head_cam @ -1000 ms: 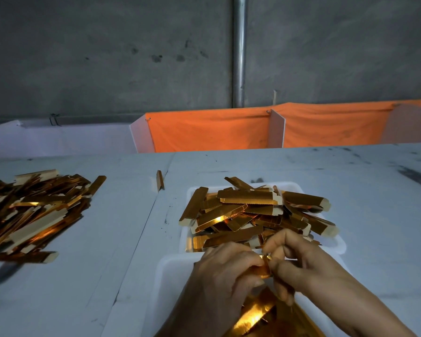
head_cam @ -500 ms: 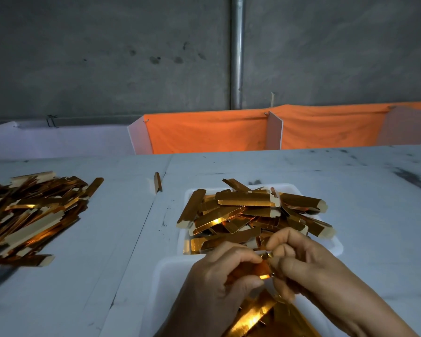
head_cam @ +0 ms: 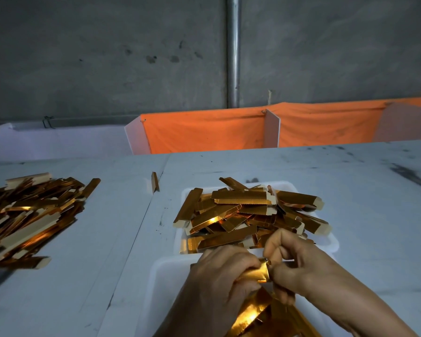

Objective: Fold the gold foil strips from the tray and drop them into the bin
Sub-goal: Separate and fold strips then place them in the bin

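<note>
Both hands are in my view, low centre, working one gold foil strip (head_cam: 255, 276) between them. The strip is shiny gold on its outer face, creased, with a bright glint along its lower right edge. Only a short stretch shows; the rest is buried in the left hand. Its long axis runs roughly left-right across my view, tilted slightly, with the exposed end pointing right toward the right hand.

The left hand (head_cam: 219, 285) has its fingers curled round the strip, thumb on top. The right hand (head_cam: 299, 266) pinches the strip's exposed end between thumb and fingertips. The hands nearly touch at the strip.

The strip sits in the air just above the near white container (head_cam: 161, 288), the one closest to me. Inside it, under the hands, I see gold pieces (head_cam: 250, 314) catching the light. I can't tell whether those are folded.

Just behind it, touching or nearly so, is the far white tray (head_cam: 331, 242), heaped with gold strips (head_cam: 243, 210) lying criss-cross at mixed angles. Many show white tabbed ends.

On the grey table (head_cam: 350, 190), well to the left, there's a loose pile of strips (head_cam: 32, 215). One lone strip (head_cam: 154, 182) stands on edge near the table seam. An orange cloth (head_cam: 204, 132) hangs behind the table against a concrete wall with a metal pipe (head_cam: 233, 52).
</note>
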A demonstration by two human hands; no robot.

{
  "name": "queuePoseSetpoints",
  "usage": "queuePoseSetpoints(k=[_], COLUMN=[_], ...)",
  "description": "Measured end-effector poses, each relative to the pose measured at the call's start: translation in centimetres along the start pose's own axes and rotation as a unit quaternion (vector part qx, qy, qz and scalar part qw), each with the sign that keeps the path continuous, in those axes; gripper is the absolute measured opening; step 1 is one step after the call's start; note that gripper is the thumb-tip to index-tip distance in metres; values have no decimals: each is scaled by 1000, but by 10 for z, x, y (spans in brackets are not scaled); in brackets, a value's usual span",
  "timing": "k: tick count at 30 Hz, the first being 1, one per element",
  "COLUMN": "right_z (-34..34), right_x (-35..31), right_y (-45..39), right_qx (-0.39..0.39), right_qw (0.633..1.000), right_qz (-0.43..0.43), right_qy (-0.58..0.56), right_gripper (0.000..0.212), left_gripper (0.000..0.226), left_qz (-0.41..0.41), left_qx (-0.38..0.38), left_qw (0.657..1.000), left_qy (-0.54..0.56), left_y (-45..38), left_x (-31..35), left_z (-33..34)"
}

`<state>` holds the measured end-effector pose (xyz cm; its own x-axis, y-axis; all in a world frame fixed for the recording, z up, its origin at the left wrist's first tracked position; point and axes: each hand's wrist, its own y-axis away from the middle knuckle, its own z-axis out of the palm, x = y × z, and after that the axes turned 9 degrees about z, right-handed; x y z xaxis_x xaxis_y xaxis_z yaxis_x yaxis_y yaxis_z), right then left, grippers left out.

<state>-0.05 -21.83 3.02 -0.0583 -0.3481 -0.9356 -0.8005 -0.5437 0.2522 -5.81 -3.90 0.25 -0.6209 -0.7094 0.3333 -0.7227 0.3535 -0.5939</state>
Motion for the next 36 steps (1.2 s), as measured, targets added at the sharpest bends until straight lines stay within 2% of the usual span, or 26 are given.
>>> queuePoseSetpoints(k=[3, 6, 9, 18, 22, 25, 29, 36], right_z=[0, -1, -2, 0, -2, -3, -4, -1], right_x=[-1, -2, 0, -2, -4, -4, -6, -3], right_y=[0, 2, 0, 2, 5, 5, 6, 0], right_qx=[1, -7, 1, 9, -31, -59, -106, -56], right_qw=[1000, 999, 1000, 999, 999, 994, 977, 988], right_qz=[12, 17, 25, 14, 6, -4, -15, -41], right_qy=[-15, -49, -8, 43, -28, -91, -187, -138], right_gripper=[14, 12, 17, 17, 8, 11, 18, 16], left_gripper=[26, 28, 36, 25, 27, 27, 27, 28], left_qz=[27, -13, -13, 59, 39, -13, -18, -12], left_qx=[25, 41, 39, 24, 16, 34, 79, 67], left_qw=[999, 999, 999, 995, 998, 998, 990, 995], left_qy=[-28, 28, 30, -77, -38, 58, 112, 66], left_y=[0, 1, 1, -1, 1, 2, 1, 2], left_x=[-1, 0, 1, -2, -1, 1, 3, 6], left_z=[3, 4, 7, 6, 2, -3, -6, -3])
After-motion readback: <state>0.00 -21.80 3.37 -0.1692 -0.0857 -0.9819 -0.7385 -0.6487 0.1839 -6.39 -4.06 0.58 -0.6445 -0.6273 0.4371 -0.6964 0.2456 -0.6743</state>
